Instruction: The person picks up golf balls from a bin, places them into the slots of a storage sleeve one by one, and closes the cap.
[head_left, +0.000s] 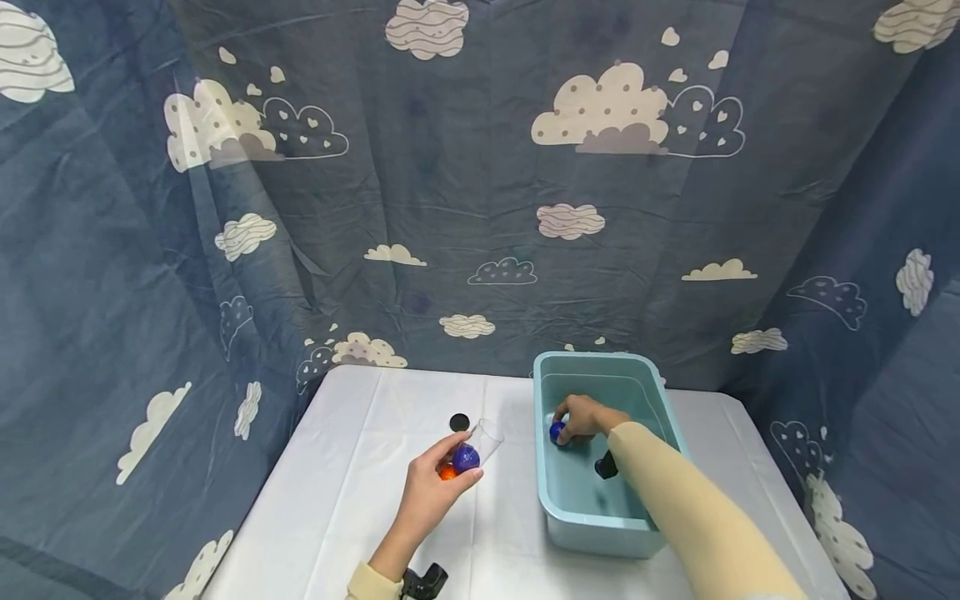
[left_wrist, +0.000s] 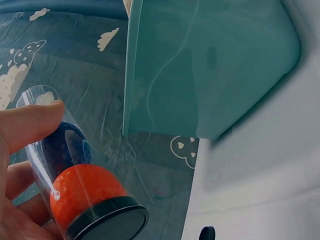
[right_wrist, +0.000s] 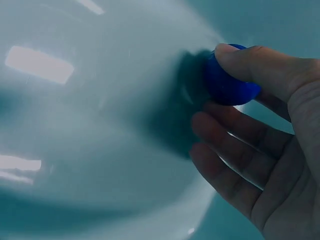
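Note:
My left hand grips a clear plastic tube tilted over the table. Inside it an orange ball lies against the dark end cap, and a blue ball sits above that; the far end looks uncapped. Down in the light teal bin, my right hand pinches another blue ball between thumb and fingers, close to the bin's left wall. The right wrist view shows the remaining fingers loosely bent below this ball.
A round black lid lies on the white-covered table, just beyond the left hand. Dark blue cloth with cloud prints hangs behind and along both sides. The bin's raised rim surrounds my right hand.

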